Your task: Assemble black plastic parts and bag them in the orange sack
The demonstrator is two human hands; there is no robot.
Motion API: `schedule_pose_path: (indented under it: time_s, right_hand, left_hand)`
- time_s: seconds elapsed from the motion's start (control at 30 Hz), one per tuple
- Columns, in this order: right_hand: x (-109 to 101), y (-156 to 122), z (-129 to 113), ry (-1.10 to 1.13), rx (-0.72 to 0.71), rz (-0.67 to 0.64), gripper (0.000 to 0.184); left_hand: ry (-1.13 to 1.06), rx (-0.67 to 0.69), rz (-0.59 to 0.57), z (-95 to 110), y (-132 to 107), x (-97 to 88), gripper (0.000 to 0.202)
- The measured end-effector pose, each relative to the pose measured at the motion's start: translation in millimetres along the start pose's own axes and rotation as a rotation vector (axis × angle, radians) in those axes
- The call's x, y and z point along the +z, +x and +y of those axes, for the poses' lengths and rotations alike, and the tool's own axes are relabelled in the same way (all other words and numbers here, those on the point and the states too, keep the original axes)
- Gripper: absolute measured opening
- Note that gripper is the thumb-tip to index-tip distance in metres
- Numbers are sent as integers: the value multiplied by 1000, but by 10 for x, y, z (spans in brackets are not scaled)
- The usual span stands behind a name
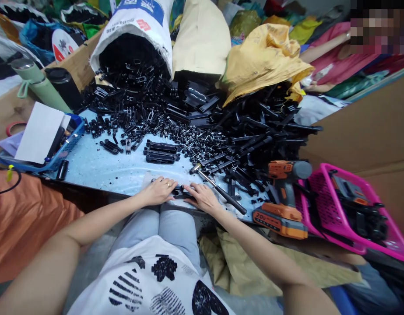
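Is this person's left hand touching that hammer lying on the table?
Apart. The head view shows a stretch of blue tabletop between the left hand and the hammer, whose head lies farther right.

Black parts (161, 153), pale-blue tabletop (100, 170), hot-pink basket (333, 203), orange-and-grey drill (285, 192)

The head-worn camera looked from above the person's own body, forward and steeply down, past the white shirt (149, 280) and lap (177, 232) to the counter (90, 168). It sat near the left hand (159, 191) and right hand (204, 199), which lay below mid-view, and its wide view reached the bags (202, 39) beyond, the counter's near edge slanting down rightward.
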State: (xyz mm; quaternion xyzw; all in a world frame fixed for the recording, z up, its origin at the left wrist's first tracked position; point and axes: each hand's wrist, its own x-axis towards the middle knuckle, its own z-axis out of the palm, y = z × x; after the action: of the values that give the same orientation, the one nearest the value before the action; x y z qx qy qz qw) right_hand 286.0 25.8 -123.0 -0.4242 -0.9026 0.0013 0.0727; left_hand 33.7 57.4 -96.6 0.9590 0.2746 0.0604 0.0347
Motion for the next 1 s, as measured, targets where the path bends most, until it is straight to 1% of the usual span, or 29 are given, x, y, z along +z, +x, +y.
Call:
schedule_pose_path:
  time_s: [0.07, 0.13, 0.23, 0.37, 0.47, 0.5, 0.57, 0.63, 0.67, 0.73, 0.8, 0.87, 0.9, 0.93, 0.97, 1.0]
  right_hand:
    - [7, 6, 59, -80, 30, -26, 61]
    - [8, 28, 98, -77, 13, -36, 61]
    - [-20, 72, 140, 4, -76, -57, 53]
    - [-75, 138, 240, 100, -155, -101, 50]
    - [-84, 177, 336, 106, -228, -140, 46]
    - [-85, 185, 356, 78, -221, -131, 46]
    - [-103, 195, 357, 2, -142, -84, 52]
    - [-153, 203, 302, -33, -61, -45, 58]
    - [-193, 211, 257, -22, -45, -43, 59]
    - [-299, 240, 149, 34, -68, -69, 59]
    - [-431, 283, 44, 74, -91, -109, 58]
    - [-587, 318, -38, 59, -75, -142, 57]
    - [-677, 324, -72, 49, -69, -146, 58]
    - [-774, 318, -107, 56, -80, -138, 59]
    - [-878, 299, -150, 91, -116, -115, 60]
    - [-982, 270, -205, 159, -179, -74, 61]
  left_hand:
    - [36, 1, -15, -69, -28, 9, 62]
    - [50, -8, -24, -123, -40, 19, 65]
    - [40, 20, -21, -169, -32, 47, 61]
    - [18, 64, 13, -200, -29, 91, 56]
    - [29, 82, 28, -210, -15, 77, 54]
    - [35, 79, 32, -211, -1, 60, 53]
    - [30, 43, 30, -210, 40, 8, 50]
    - [-6, -67, 9, -213, 87, -54, 44]
    - [-34, -132, -6, -217, 107, -84, 44]
    - [-87, -238, -28, -232, 131, -135, 48]
    - [-98, -310, -25, -251, 125, -177, 50]
    - [-67, -361, 0, -263, 76, -234, 52]
    - [-56, -355, 15, -256, 32, -279, 53]
    - [-60, -316, 38, -234, -27, -339, 54]
    - [-86, -242, 71, -190, -98, -414, 55]
    - [-138, -140, 122, -120, -178, -501, 56]
